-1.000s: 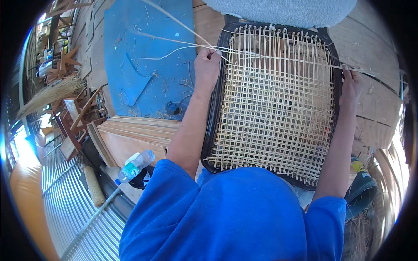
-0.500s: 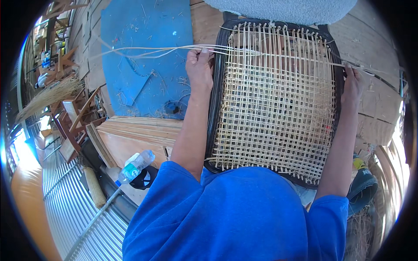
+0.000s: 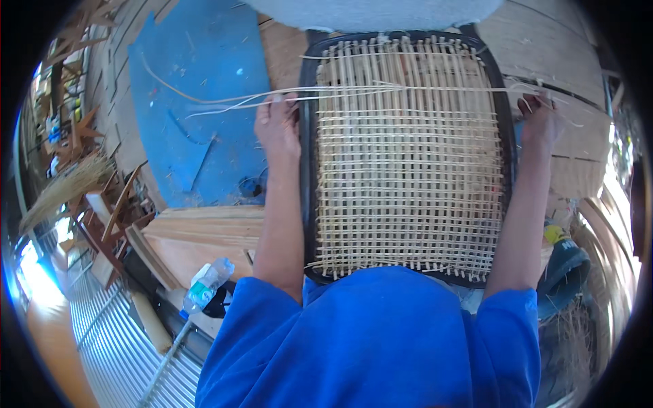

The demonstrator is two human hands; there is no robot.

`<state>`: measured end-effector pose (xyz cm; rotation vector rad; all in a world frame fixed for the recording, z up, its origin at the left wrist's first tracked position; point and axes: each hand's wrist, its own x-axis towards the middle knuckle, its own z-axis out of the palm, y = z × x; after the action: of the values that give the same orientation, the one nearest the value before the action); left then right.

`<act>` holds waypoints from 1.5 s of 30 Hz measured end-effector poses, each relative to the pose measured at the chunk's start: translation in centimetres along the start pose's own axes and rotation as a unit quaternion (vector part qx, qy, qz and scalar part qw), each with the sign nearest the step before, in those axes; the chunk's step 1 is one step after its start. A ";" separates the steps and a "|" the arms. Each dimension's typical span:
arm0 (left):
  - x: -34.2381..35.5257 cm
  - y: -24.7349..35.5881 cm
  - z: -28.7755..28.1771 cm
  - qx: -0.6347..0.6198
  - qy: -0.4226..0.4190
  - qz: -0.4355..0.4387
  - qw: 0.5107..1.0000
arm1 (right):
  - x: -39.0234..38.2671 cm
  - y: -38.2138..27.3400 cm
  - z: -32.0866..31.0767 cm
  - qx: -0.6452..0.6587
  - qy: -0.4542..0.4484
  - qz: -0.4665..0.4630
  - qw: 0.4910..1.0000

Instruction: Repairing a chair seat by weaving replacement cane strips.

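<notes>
A rectangular panel of woven cane (image 3: 408,183) lies before me in a black rounded frame (image 3: 309,170), with vertical strands and many crosswise ones. Across its upper part runs a light cane strand (image 3: 456,89), which forks into several loose strands beyond the left edge. My left hand (image 3: 277,129), its fingers pinched, holds those loose strands (image 3: 248,103) just outside the frame. Out past the right edge, my right hand (image 3: 541,121) is closed on the strand's other end, where thin curled tips stick out. The fingertips there are a little blurred.
Pale cloth (image 3: 381,12) covers something beyond the panel. A blue sheet (image 3: 211,75) with fibre scraps lies at far left, stacked boards (image 3: 197,234) nearer. A plastic bottle (image 3: 209,282), corrugated metal (image 3: 112,347) and wooden furniture parts (image 3: 102,224) are at left; a dark boot-like item (image 3: 564,268) is right.
My right hand has moved outward from the frame, and the fork in the strands sits farther right over the panel. Both hands keep their hold; the whole view has shifted slightly.
</notes>
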<state>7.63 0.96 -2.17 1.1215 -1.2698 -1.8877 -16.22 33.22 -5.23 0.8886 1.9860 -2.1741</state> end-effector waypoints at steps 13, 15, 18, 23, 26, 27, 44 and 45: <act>-0.2 0.0 0.9 0.052 -0.023 -0.056 0.997 | 4.5 -6.7 -4.4 0.034 0.079 -0.137 0.987; -0.1 0.0 0.8 0.059 -0.053 -0.087 0.993 | 5.4 -7.3 -5.0 0.031 0.083 -0.146 0.985; -0.1 -0.1 0.8 0.060 -0.038 -0.046 0.996 | 6.6 -8.2 -5.8 0.035 0.099 -0.157 0.982; -0.4 0.2 1.0 0.068 0.037 -0.039 0.996 | 8.2 -8.4 -6.8 0.040 0.110 -0.170 0.979; 0.0 -0.5 0.8 0.081 -0.012 -0.029 0.996 | 16.6 -8.2 -13.7 -0.360 0.022 -0.407 0.839; -0.1 -0.4 0.5 0.081 -0.004 -0.028 0.996 | 15.1 -8.5 -12.0 -0.360 0.013 -0.407 0.839; -0.7 0.2 1.0 0.369 -0.055 0.073 0.925 | 18.6 -11.9 -15.3 0.072 -0.076 -0.122 0.987; -0.6 0.0 0.7 0.360 -0.057 0.074 0.928 | 19.9 -13.0 -14.3 0.073 -0.085 -0.121 0.986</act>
<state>7.23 1.76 -1.89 1.2158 -2.1479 -1.4058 -32.97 55.19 -2.58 0.4738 1.9609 -2.4568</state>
